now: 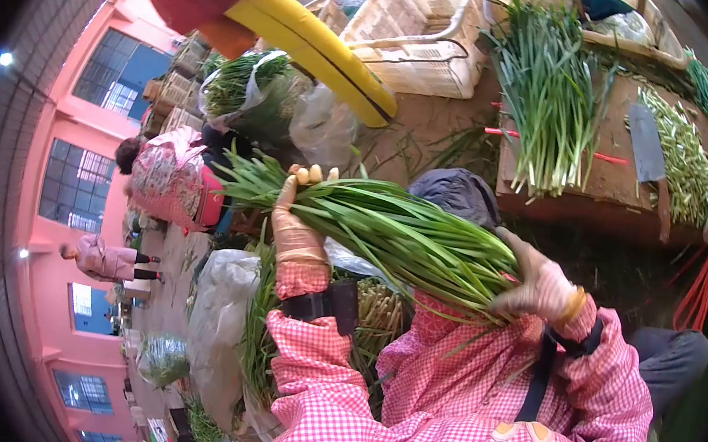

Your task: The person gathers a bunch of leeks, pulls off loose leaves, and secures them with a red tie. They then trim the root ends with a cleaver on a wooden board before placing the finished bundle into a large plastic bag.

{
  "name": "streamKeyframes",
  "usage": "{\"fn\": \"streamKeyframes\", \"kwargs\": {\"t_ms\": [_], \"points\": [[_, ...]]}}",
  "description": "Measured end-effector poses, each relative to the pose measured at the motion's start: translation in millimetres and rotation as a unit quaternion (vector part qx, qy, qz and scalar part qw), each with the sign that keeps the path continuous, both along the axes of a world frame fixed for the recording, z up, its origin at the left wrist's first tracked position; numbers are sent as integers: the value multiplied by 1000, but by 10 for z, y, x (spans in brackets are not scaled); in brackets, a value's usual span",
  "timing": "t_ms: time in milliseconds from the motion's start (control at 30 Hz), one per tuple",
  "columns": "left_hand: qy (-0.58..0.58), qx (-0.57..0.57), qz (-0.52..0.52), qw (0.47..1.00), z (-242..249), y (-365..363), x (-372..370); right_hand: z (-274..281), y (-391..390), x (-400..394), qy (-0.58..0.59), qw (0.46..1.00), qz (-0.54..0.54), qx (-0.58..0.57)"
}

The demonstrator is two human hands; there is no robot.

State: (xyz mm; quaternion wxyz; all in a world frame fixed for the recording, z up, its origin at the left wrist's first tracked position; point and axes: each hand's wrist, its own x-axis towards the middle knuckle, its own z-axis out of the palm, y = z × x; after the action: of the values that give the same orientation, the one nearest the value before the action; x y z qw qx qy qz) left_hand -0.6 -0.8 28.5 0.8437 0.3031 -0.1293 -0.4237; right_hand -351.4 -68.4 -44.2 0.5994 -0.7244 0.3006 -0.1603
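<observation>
A long bunch of green leafy stalks (403, 239) lies across both hands in front of my chest. My left hand (298, 228), in a thin glove, is wrapped round the leafy part at the left, with its fingertips showing above the leaves. At the right end, my right hand (540, 283), also gloved, closes round the stalks, where a bit of red shows beside the fingers. Beyond it, a spread bunch of green stalks (548, 103) rests on a brown block (622, 183), next to a cleaver (647, 145) and a pile of cut stems (676, 154).
Red ties (695, 288) hang from the block's side. White plastic crates (416, 65) stand at the top, near a yellow pole (311, 42). More greens in bags (247, 91) and a clear plastic bag (222, 311) are at the left. Two people are there, one seated (172, 176), one standing (103, 258).
</observation>
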Motion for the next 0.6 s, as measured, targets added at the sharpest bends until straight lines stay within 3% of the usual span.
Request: {"fn": "streamKeyframes", "kwargs": {"t_ms": [100,167,233,333,367,433,467,567,600], "points": [[10,-9,26,1000,-9,-13,66,73,232,12,26,984,-6,-177],[31,1,63,998,-2,-40,52,98,346,120,45,974,-22,-220],[51,54,96,993,28,-117,101,29,370,236,55,978,-66,-192],[28,115,98,988,185,-317,58,-598,176,364,-40,990,-83,-102],[19,130,97,987,230,-368,60,-463,106,368,-43,985,-104,-130],[27,139,77,987,323,-460,30,-11,-29,260,-23,998,-44,-28],[14,150,47,987,248,-501,191,-151,-127,276,-36,999,-28,-20],[3,200,56,978,246,-621,309,-121,-458,171,-50,984,76,150],[-6,214,57,975,229,-659,304,80,-521,98,-7,974,93,205]]}}
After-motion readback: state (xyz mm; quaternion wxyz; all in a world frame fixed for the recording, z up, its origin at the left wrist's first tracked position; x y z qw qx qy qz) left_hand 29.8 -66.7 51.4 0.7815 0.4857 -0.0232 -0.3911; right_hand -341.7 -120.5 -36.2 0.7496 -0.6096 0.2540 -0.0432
